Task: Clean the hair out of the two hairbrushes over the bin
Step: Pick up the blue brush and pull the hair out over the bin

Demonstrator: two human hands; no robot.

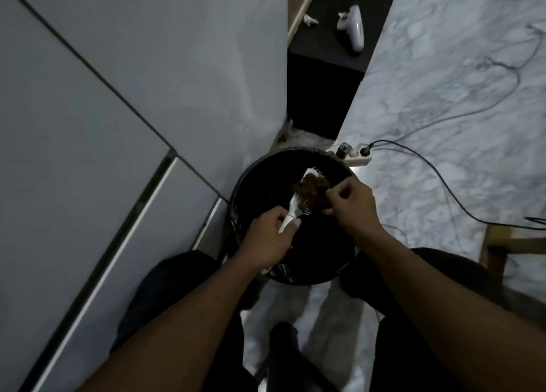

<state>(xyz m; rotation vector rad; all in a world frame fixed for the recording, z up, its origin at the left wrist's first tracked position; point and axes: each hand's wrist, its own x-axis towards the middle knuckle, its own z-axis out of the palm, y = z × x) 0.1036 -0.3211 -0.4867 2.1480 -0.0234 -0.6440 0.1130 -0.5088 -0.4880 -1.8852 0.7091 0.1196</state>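
Note:
A white hairbrush (298,204) is held over a round black bin (254,185) lined with a dark bag. My left hand (271,238) is closed around the brush's handle, bristles facing up and to the right. A clump of brown hair (313,186) sits on the bristles near the brush's head. My right hand (351,205) pinches that clump at its right edge, fingers drawn together. Only one hairbrush is in view.
A grey cabinet or fridge (88,155) stands to the left of the bin. A white power strip (354,155) with black cables (443,182) lies on the marble floor behind the bin. A white controller (354,28) rests on a dark surface farther back. A wooden stool leg (499,255) is at the right.

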